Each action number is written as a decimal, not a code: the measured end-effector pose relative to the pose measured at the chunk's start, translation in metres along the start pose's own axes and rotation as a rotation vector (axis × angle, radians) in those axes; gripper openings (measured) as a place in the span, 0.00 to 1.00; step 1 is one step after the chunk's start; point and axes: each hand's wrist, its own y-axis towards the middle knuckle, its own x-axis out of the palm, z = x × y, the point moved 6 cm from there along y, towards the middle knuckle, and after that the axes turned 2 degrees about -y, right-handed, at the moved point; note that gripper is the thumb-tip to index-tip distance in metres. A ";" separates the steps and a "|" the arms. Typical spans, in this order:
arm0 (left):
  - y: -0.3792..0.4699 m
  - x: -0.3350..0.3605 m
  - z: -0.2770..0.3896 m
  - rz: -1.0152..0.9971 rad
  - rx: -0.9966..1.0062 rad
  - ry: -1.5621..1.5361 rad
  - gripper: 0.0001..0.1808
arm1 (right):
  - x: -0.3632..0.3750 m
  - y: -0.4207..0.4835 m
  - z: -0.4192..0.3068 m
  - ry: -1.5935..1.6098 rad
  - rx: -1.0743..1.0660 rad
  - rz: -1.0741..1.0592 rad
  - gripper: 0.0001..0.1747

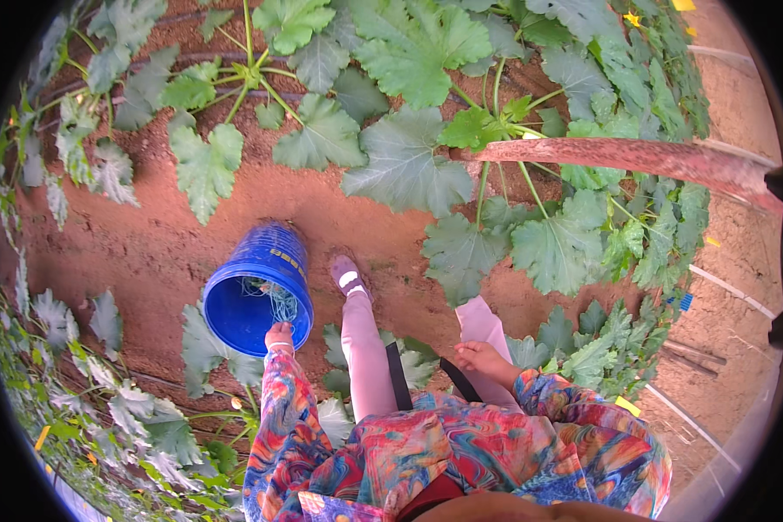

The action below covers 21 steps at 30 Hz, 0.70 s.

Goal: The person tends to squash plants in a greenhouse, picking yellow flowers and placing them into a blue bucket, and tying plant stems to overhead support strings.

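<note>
My left hand (pixel 279 336) is at the near rim of a blue plastic bucket (pixel 214 287), with its fingertips over the opening. Inside the bucket lies a tangle of light-blue string (pixel 280 301), close to those fingers; whether they grip the rim or the string I cannot tell. My right hand (pixel 479 359) hovers in front of my right thigh, fingers loosely bent, with no object visible in it. Large-leaved squash plants (pixel 251 78) grow in the row ahead. A reddish post or bar (pixel 626 151) crosses the view at upper right, over the leaves.
Bare reddish soil (pixel 169 222) forms a path between two plant rows, where my shoe (pixel 347 273) stands beside the bucket. More squash leaves (pixel 163 430) crowd the lower left. Pale poles or pipes (pixel 731 290) and thin sticks (pixel 695 355) lie at the right.
</note>
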 end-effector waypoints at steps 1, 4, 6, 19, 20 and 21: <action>-0.022 -0.015 -0.010 -0.010 -0.172 -0.165 0.11 | 0.000 -0.009 -0.004 -0.018 -0.019 0.011 0.18; -0.073 -0.071 0.013 0.077 -0.153 -0.374 0.07 | -0.003 -0.038 -0.025 -0.069 -0.122 0.044 0.19; -0.100 -0.108 0.039 0.073 -0.075 -0.479 0.07 | -0.007 -0.061 -0.035 -0.051 -0.190 0.053 0.19; -0.196 -0.226 0.103 0.191 0.012 0.330 0.14 | -0.109 -0.172 -0.088 0.009 -0.588 0.217 0.20; -0.212 -0.236 0.115 0.163 0.011 0.222 0.14 | -0.117 -0.180 -0.090 -0.004 -0.604 0.239 0.20; -0.233 -0.247 0.132 0.133 0.007 0.190 0.14 | -0.124 -0.187 -0.092 -0.026 -0.611 0.273 0.21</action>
